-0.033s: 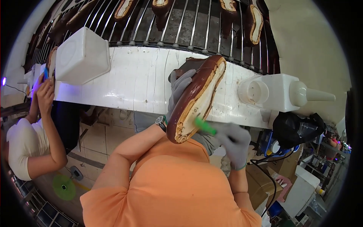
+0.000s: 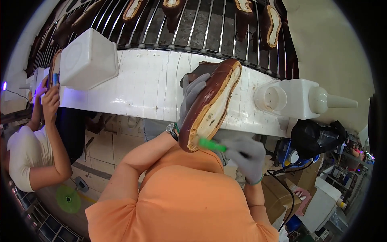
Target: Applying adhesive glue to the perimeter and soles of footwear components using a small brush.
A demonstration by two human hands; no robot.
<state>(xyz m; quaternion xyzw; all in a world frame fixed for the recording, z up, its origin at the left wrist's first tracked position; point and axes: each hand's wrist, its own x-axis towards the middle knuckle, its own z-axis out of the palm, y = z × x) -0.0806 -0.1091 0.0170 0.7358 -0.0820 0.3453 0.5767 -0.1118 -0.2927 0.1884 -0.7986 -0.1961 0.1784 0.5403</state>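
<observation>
Green tool (image 2: 213, 144) farther down shoe (image 2: 211, 94)

I'm seeing a few small dark marks (image 2: 210, 117) on the pale underside (image 2: 221, 101) of the brown boot (image 2: 203, 103), but I'm making out no readable lettering or number anywhere.

Floor (image 2: 100, 152): pale, tiled — lower left
Table (image 2: 139, 82): white, glossy — thinly lined
Light (image 2: 5, 86): small, bluish-violet, far left edge
</observation>
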